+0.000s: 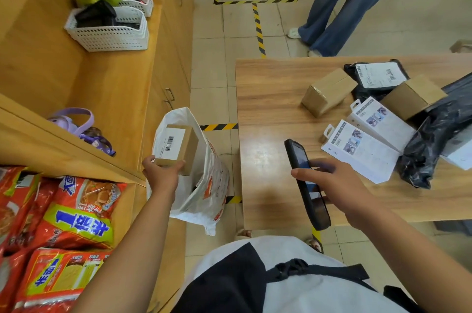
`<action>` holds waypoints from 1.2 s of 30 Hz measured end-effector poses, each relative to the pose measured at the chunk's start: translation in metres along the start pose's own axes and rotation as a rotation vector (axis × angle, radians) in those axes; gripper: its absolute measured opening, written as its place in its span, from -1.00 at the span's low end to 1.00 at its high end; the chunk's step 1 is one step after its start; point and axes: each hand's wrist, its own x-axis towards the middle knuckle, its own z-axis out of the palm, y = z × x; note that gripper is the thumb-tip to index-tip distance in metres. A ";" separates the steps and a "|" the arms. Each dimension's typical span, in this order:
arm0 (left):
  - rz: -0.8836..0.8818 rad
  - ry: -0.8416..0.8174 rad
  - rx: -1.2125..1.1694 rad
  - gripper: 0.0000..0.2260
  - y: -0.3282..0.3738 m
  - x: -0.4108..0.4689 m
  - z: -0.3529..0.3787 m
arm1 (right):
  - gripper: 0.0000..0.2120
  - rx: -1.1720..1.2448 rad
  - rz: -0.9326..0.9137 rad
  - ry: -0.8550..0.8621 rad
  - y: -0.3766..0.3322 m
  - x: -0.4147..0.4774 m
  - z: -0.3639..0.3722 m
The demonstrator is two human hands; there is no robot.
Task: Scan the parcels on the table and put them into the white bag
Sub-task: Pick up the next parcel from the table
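Over the open white bag, left hand grips a labelled box

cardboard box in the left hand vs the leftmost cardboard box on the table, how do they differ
The held box is gripped by the left hand above the mouth of the white bag; the table box lies untouched on the table. The held box shows a white barcode label; the table box shows none, only clear tape. Both are closed brown cardboard.
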 end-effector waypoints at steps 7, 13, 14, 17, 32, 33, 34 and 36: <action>0.022 -0.064 0.120 -0.29 0.012 -0.030 0.036 | -0.69 0.065 0.004 0.082 0.012 0.000 -0.034; 0.276 -0.343 0.300 -0.50 0.045 -0.089 0.127 | -0.68 0.184 0.054 0.160 0.037 -0.009 -0.094; 0.314 -0.409 0.353 -0.52 0.051 -0.102 0.145 | -0.64 0.195 0.066 0.175 0.042 -0.012 -0.106; 0.452 -0.604 0.537 -0.53 0.067 -0.140 0.197 | -0.52 0.251 0.096 0.209 0.058 -0.021 -0.142; 1.132 -1.015 1.416 -0.03 0.094 -0.267 0.390 | -0.89 0.600 0.181 0.192 0.133 -0.038 -0.275; 1.174 -1.008 1.444 -0.02 0.093 -0.271 0.395 | -0.88 0.607 0.184 0.189 0.137 -0.038 -0.280; 1.198 -0.999 1.464 0.00 0.092 -0.274 0.399 | -0.85 0.610 0.191 0.189 0.140 -0.037 -0.286; 1.195 -0.981 1.483 0.03 0.091 -0.278 0.404 | -0.81 0.615 0.200 0.187 0.147 -0.036 -0.294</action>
